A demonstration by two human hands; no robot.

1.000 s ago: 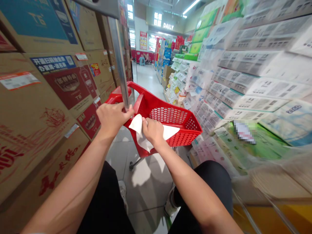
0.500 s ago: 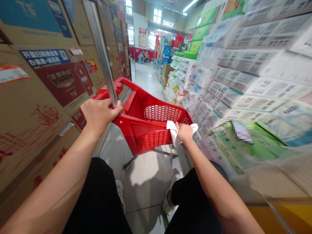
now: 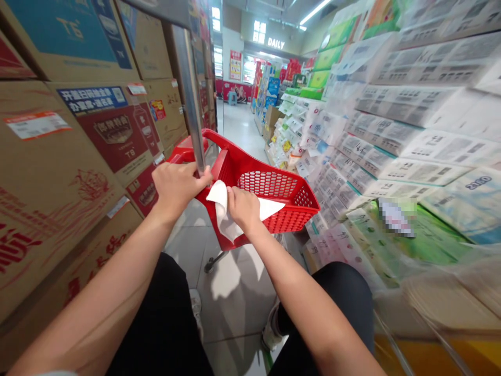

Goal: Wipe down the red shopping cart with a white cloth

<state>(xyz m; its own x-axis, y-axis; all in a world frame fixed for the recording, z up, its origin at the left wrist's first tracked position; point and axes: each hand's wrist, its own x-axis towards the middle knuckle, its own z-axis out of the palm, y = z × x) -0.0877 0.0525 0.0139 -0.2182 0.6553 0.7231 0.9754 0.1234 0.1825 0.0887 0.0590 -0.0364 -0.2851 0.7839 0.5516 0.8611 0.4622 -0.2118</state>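
A red plastic shopping cart (image 3: 278,222) with perforated walls stands between my knees. My left hand (image 3: 178,185) is closed around its near left corner, with the thumb against the upright metal pole (image 3: 190,89). On the cart's near rim, my right hand (image 3: 245,208) presses a white cloth (image 3: 221,209) that hangs down over the outer side. Part of the cloth also spreads to the right of that hand. The cloth covers some of the rim and side wall.
Stacked cardboard cartons (image 3: 35,172) rise close on the left. Piled white paper packs (image 3: 415,130) and a green pack (image 3: 430,235) line the right. A tiled aisle (image 3: 245,125) runs ahead, with a blue stool (image 3: 232,97) at its far end.
My right hand has slid the cloth leftward along the near rim, from the far right corner toward my left hand. The left hand keeps its grip beside the pole; the view has shifted slightly.
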